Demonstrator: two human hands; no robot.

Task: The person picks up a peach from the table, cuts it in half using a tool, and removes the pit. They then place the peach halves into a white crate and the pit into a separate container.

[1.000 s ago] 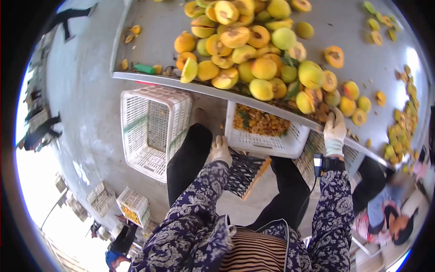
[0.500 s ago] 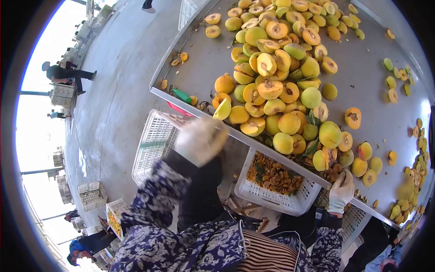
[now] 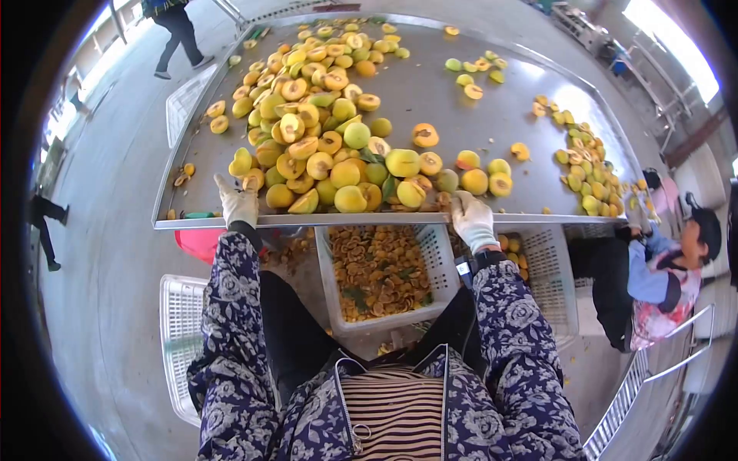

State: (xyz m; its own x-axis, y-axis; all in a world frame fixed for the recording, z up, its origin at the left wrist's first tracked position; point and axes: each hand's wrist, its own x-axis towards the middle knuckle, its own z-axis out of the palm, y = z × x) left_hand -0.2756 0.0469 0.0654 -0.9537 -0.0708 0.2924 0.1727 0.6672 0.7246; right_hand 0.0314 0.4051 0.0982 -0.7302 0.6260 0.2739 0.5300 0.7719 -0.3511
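Observation:
Both hands wear pale gloves at the near rim of a metal table [image 3: 430, 61]. My left hand [image 3: 238, 203] rests at the front left, its fingers apart, right beside a cut yellow peach half [image 3: 252, 178]. To its left lies a green object [image 3: 197, 215], maybe a handle. My right hand [image 3: 472, 219] is over the rim farther right, fingers drawn together beside small brown pieces [image 3: 443, 200]; what they hold, if anything, is hidden. Between and beyond the hands spreads a heap of whole and halved yellow-green peaches [image 3: 307, 131].
Below the rim, a white crate [image 3: 446, 269] holds brown scraps and pits. Another crate [image 3: 553, 284] stands right, one [image 3: 181, 338] left, near a red container [image 3: 198, 243]. A co-worker [image 3: 653, 284] sits at the right by a smaller peach pile [image 3: 588, 169]. Someone walks behind [image 3: 177, 38].
My left hand has come up from beside the table onto its near rim. My right hand stays at the rim. The view has turned toward the table and the right.

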